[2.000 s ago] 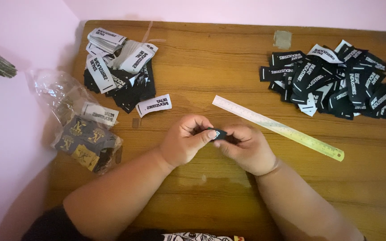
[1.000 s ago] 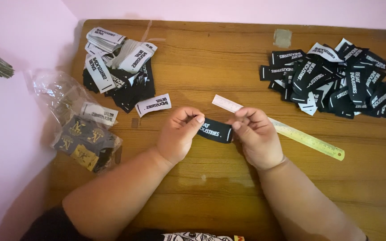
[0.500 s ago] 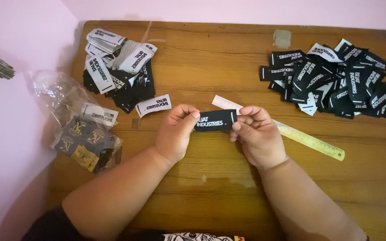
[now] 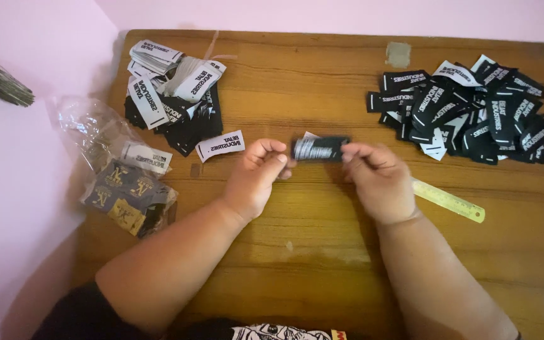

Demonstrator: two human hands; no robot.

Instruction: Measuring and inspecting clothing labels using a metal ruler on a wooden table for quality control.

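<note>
Both hands work above the wooden table (image 4: 322, 252): the left hand (image 4: 256, 179) and right hand (image 4: 376, 179) each pinch an end of a black woven label (image 4: 320, 148), stretched flat over the steel ruler (image 4: 449, 201); keeping it taut and level would let its length read true.

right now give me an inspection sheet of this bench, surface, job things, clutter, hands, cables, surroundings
surface: wooden table, grain visible, a small grey patch near the far edge.
job's things: one black woven label held flat between both hands; pile of black labels far right; mixed pile of white and black labels far left; ruler partly under the right hand.
clutter: clear plastic bag of labels hanging off the left edge; single white label.
grippers: left hand and right hand pinch the label's ends.
cables: nothing seen.
surroundings: pink wall.
</note>
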